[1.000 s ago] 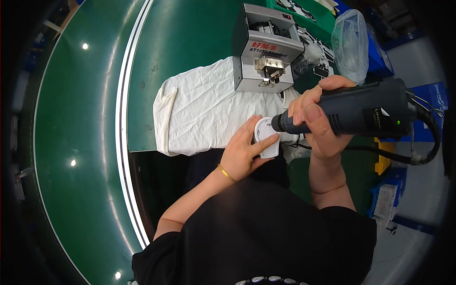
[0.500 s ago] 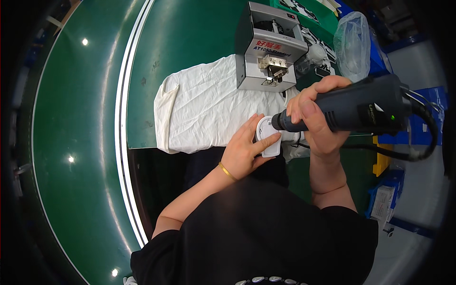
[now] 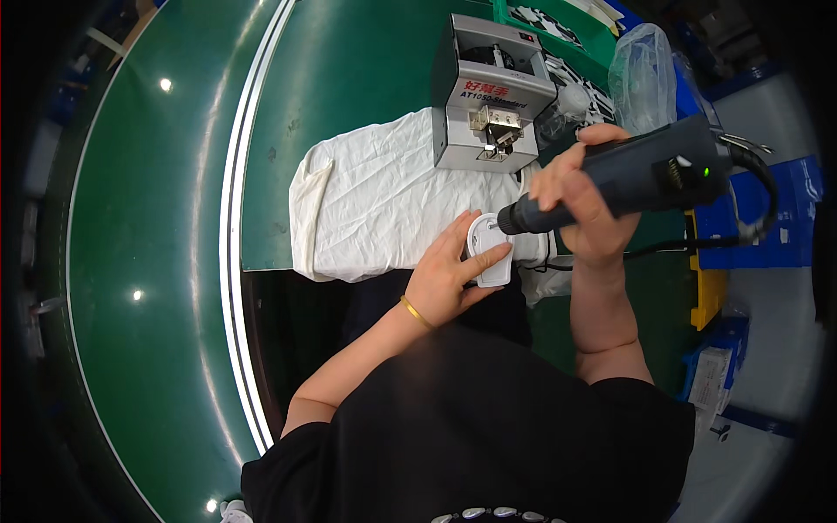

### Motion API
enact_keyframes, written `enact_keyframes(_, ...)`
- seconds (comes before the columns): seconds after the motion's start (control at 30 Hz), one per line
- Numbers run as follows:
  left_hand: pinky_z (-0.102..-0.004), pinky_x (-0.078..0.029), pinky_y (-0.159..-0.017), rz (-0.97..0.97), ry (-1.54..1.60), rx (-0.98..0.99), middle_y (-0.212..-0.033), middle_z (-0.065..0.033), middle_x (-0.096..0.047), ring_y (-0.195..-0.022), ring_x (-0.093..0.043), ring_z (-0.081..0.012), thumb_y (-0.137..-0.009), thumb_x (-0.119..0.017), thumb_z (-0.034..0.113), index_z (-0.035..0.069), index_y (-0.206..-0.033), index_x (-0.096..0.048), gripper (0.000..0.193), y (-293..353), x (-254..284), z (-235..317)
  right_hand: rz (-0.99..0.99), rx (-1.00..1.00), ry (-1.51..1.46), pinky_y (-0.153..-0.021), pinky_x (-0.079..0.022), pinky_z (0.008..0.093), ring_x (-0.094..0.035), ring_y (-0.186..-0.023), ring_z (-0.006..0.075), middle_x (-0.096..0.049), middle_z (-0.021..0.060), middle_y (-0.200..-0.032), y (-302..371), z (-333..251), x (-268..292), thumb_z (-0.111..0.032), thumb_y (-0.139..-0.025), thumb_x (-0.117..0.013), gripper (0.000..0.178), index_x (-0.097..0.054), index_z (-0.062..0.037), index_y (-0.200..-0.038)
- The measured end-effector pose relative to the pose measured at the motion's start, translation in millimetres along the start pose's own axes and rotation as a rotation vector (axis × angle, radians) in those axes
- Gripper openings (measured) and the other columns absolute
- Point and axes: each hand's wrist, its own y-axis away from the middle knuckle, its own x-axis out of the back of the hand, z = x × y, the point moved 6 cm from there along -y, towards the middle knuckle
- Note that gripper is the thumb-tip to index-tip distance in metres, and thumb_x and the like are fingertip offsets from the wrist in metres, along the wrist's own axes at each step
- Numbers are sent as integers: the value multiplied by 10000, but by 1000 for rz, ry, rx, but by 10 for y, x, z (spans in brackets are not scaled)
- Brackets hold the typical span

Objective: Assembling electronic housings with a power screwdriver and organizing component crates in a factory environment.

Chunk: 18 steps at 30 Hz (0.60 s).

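Note:
My left hand (image 3: 446, 272) is closed around a small white plastic housing (image 3: 494, 272), rounded at its far end, with the thumb lying across its open face. It is held at the near edge of the white cloth. In my right hand (image 3: 597, 205) is a dark electric screwdriver (image 3: 654, 170), tilted with its tip down to the left. The tool's nose (image 3: 514, 218) reaches over the right side of the housing, and its thin bit points into the recess near the rounded end. Whether a screw sits under the bit is too small to tell.
Beyond the hands, a grey screw feeder (image 3: 488, 96) stands on the white cloth (image 3: 375, 196) over the green table (image 3: 349, 61). A green bin (image 3: 588, 39) and a clear plastic bag (image 3: 643, 78) lie at the far right. The tool's black cable (image 3: 663, 246) loops at right.
The screwdriver has shifted slightly left, and its rear end has swung a little. My left hand keeps the white housing in nearly the same place. The whole view has moved slightly.

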Motion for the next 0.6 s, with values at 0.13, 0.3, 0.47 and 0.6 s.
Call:
enact_keyframes(0.13, -456, -413, -1032, 70, -164, -57, -1403, -202, -452, -1268, -463, -413, -635, -818, 151, 227, -1177, -673, 567, -21, 98, 148, 309, -71, -265, -668, -465, 374, -536, -643, 167, -519, 56, -733, -39, 149, 720, -96, -911, -599, 333, -460, -30, -1207)
enact_keyframes(0.3, -446, -408, -1048, -169, -201, -239, -1417, -85, -473, -1306, -445, -327, -725, -685, 60, 213, -1088, -686, 393, -38, 106, 228, 670, -380, -309, -599, -475, 321, -535, -598, 131, -548, 21, -715, 111, 712, 1856, -179, -883, -692, 219, -558, -77, -1023)
enact_keyframes(0.47, -427, -440, -1026, -319, -320, -245, -1385, -92, -490, -1280, -466, -334, -725, -666, 35, 210, -1134, -658, 445, -124, 344, 280, 729, -628, -656, -588, -483, 289, -536, -587, 121, -556, 10, -702, 462, 1471, 2482, -251, -887, -696, 225, -572, -70, -937)
enact_keyframes(0.6, -385, -499, -954, -184, -399, -147, -1329, -137, -530, -1177, -550, -358, -678, -693, 0, 148, -1160, -630, 508, -95, 653, 23, 675, -542, -857, -640, -483, 336, -543, -640, 133, -553, 1, -721, 541, 1726, 2577, -296, -932, -632, 218, -569, -100, -1007)
